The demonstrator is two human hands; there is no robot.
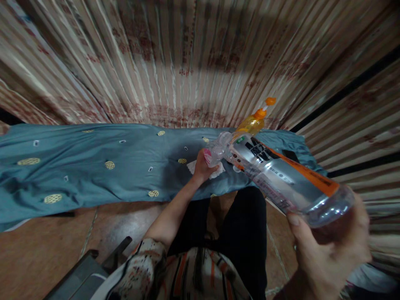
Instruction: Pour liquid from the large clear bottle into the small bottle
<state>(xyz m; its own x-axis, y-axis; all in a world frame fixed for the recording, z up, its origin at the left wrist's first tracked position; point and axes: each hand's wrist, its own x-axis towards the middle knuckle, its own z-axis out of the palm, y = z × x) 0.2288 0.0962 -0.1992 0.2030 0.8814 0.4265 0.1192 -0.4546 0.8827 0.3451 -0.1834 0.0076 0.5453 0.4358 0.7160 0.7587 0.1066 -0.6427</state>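
Observation:
A large clear plastic drink bottle with a silver and orange label slants across the right side of the view. My right hand grips its base, thumb on the near side. At the other end, my left hand is closed around the neck end, where a pink part shows between the fingers; I cannot tell for sure whether it is a cap. Under my left hand lies a white lace-edged cloth or tissue. Behind the bottle stands a pump bottle with yellow liquid and an orange top, partly hidden.
A teal patterned cloth covers the long table. A flat dark object lies at its right end. Pleated curtains hang behind and to the right. Grey furniture stands on the tiled floor at lower left.

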